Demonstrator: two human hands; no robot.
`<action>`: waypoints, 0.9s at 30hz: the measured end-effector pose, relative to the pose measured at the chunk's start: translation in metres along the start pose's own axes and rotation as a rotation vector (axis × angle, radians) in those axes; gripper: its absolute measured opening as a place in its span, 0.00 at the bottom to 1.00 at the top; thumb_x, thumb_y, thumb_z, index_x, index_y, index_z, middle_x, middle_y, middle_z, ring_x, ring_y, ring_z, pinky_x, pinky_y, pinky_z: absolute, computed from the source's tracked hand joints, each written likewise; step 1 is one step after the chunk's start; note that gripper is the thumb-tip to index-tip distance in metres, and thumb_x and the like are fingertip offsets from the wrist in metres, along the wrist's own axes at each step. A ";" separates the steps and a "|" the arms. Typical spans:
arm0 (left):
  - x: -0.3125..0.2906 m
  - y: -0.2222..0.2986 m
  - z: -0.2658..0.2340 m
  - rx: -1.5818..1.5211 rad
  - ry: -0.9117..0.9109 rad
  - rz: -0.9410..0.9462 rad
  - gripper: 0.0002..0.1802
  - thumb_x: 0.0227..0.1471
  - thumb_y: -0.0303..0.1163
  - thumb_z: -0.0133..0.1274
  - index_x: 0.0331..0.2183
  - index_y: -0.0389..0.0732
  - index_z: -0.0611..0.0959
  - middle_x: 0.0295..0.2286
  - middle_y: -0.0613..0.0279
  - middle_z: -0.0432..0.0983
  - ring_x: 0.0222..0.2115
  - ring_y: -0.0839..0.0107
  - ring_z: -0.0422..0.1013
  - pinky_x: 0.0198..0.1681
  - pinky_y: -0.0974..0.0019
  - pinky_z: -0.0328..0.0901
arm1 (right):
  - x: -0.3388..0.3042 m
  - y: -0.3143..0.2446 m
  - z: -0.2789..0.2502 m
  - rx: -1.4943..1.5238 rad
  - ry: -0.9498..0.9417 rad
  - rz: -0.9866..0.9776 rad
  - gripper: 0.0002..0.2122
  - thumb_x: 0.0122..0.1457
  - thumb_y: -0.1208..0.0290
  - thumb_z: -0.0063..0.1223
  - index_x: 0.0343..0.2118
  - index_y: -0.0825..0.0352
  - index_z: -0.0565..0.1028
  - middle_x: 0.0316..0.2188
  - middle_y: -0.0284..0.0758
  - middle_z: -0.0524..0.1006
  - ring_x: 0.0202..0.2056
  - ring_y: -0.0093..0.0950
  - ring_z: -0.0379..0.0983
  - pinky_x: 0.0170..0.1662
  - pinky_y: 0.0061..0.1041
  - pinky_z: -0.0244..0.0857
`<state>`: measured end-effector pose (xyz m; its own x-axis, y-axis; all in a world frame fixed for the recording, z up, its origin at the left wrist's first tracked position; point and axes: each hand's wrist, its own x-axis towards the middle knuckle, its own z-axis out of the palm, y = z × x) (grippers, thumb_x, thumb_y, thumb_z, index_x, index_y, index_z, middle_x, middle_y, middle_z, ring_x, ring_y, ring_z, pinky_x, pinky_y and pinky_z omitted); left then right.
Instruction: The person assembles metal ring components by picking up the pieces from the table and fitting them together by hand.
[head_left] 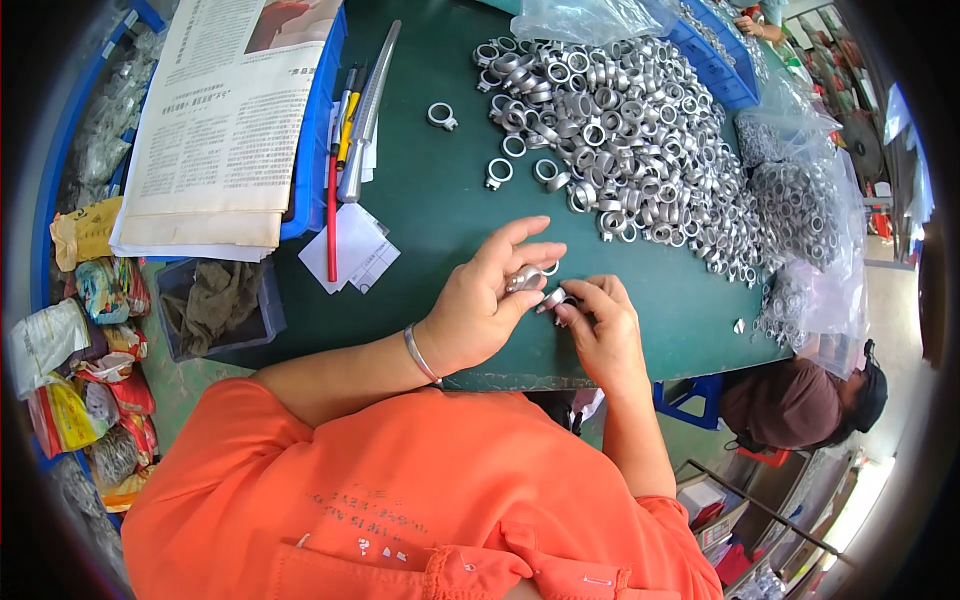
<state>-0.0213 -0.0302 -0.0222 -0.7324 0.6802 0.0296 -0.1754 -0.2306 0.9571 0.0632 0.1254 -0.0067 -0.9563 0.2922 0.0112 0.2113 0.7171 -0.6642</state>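
Observation:
My left hand [480, 300], with a metal bangle on its wrist, is closed around small metal rings [526, 279] between thumb and fingers. Close beside it, my right hand [606, 328] pinches another silver metal ring [555, 298] with thumb and forefinger. Both hands are above the near edge of the green table [420, 230]. Beyond them lies a large heap of the same silver rings [640, 130], each with a small lug. A few single rings lie apart from the heap, one loose ring [441, 115] farther left.
At left, newspapers [215, 140] cover a blue crate, beside a steel ruler [370, 110], pens [333, 200] and white paper cards [350, 250]. A clear bin [220, 310] holds a dark rag. Plastic bags of rings [797, 205] stand right, near a blue crate [715, 55]. Another person's hand [748, 26] shows far right.

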 end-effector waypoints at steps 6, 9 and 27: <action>0.000 0.006 -0.003 -0.218 -0.030 -0.214 0.18 0.47 0.15 0.47 0.42 0.33 0.66 0.43 0.48 0.67 0.37 0.68 0.71 0.35 0.72 0.68 | -0.005 0.000 -0.015 -0.019 -0.056 0.124 0.07 0.44 0.79 0.56 0.28 0.70 0.73 0.26 0.39 0.70 0.25 0.36 0.69 0.29 0.28 0.63; 0.000 0.003 -0.004 -0.111 -0.009 -0.109 0.15 0.46 0.16 0.49 0.39 0.32 0.71 0.37 0.52 0.71 0.32 0.70 0.73 0.32 0.75 0.68 | -0.007 0.000 -0.018 -0.005 -0.064 0.110 0.06 0.44 0.79 0.55 0.27 0.70 0.73 0.25 0.39 0.70 0.26 0.36 0.69 0.29 0.28 0.64; 0.007 0.010 0.000 -0.564 0.049 -0.422 0.15 0.50 0.18 0.40 0.42 0.30 0.71 0.42 0.46 0.68 0.42 0.63 0.69 0.44 0.70 0.67 | -0.001 0.005 -0.009 1.300 -0.140 0.450 0.06 0.52 0.79 0.48 0.33 0.73 0.70 0.24 0.34 0.73 0.20 0.20 0.70 0.22 0.17 0.67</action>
<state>-0.0285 -0.0278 -0.0121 -0.5532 0.7620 -0.3367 -0.7554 -0.2886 0.5882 0.0669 0.1337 -0.0033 -0.8850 0.2183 -0.4112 0.2397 -0.5435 -0.8044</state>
